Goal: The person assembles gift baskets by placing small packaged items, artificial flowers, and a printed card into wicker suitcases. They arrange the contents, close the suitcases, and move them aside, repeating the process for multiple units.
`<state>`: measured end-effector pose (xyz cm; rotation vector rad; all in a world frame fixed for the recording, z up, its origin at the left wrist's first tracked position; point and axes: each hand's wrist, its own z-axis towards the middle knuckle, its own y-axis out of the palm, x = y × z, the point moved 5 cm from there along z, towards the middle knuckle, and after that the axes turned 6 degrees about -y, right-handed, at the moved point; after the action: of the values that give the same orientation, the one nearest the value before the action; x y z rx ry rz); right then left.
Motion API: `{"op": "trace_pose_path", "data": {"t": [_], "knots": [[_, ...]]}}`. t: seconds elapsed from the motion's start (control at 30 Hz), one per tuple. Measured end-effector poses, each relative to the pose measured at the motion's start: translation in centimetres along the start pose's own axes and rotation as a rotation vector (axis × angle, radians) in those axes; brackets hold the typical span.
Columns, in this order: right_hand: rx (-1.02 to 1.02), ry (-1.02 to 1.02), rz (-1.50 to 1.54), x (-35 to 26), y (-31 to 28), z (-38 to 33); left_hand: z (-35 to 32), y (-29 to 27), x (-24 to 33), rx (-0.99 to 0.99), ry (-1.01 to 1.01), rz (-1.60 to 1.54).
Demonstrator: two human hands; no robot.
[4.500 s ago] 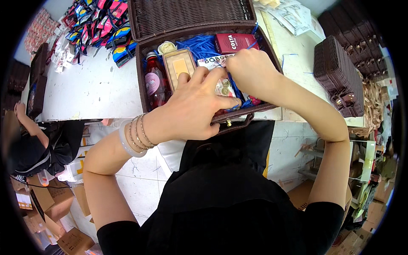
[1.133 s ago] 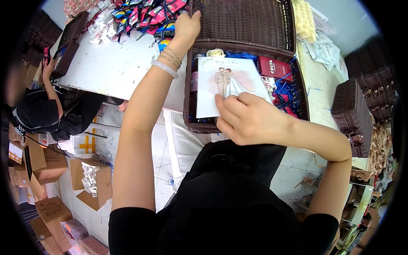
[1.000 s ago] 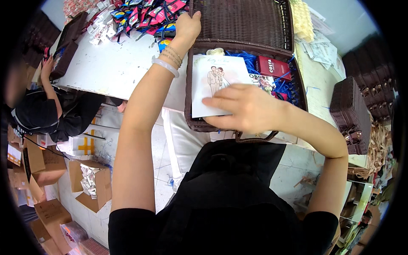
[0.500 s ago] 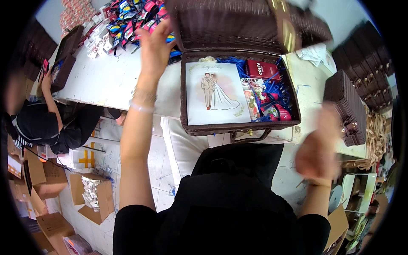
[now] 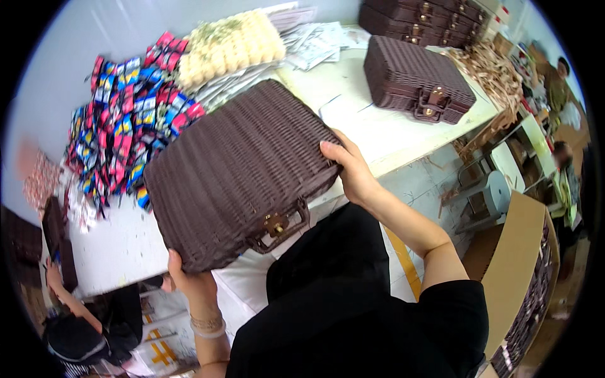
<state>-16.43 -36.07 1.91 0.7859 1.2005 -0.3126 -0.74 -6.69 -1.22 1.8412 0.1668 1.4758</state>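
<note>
Wicker case, dark brown, is shut now. Half a second ago the lid stood up and the card with the couple lay on top of the blue filling and red packets; none of that shows any more. Lid down, brass clasp and handle loop face me at 6 o'clock. I judge the packing of this one done and the case ready to be fastened or set aside.

The case sits tilted at the near edge of the white table, partly over the edge, centre of my view.

My left hand cups the lower corner at 7 o'clock, fingers wrapped under it, bangles on the wrist. My right hand presses flat on the side at 3 o'clock, fingers laid over the weave, thumb below. Both hands clamp the case between them; a second ago the right lay on the card and the left held the lid up.

Outward: heap of bright packets at 10 o'clock, pale yellow bundle at 12, a second closed case at 2, more stacked cases beyond it. Cardboard box at 4. Another person's sleeve and arm at 8, below table level.
</note>
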Motion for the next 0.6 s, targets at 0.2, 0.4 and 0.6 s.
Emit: {"op": "trace_pose_path", "data": {"t": [0.2,0.4,0.6], "knots": [[0.075,-0.187,-0.017,-6.5,-3.9,-1.6,0.9,6.1,-1.8,-0.210,-0.057,-0.045],[0.256,-0.139,-0.052,-7.1,-9.6,-2.0,4.0,11.2,-5.7,-0.298,-0.146,0.079],[0.243,-0.137,-0.055,-5.9,-12.0,-1.0,5.6,12.7,-7.7,-0.327,-0.245,0.104]]}}
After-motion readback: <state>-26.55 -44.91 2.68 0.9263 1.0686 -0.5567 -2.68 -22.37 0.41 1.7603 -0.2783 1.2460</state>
